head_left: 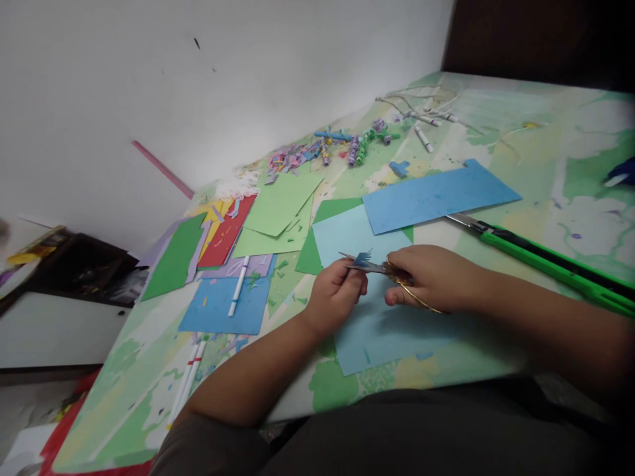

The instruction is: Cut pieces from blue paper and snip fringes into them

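My left hand (337, 291) pinches a small piece of blue paper (363, 258) whose upper edge is cut into thin strips. In my right hand (431, 277) is a pair of scissors (380, 267) with gold-coloured handles, its blades parted around the blue piece. Both hands hover over a light blue sheet (377, 337) near the table's front edge. Just beyond them a darker blue sheet (436, 195) with a notched corner overlaps the light blue paper. A green box cutter (550, 261) lies beside my right forearm, its blade tip under the darker sheet.
Coloured sheets (225, 231), paper scraps (292, 157) and white markers (239, 285) cover the table's left side. Several decorated paper rolls (353, 151) lie toward the wall, with white cords (401, 99) farther right. A patterned cloth (526, 152) covers the table.
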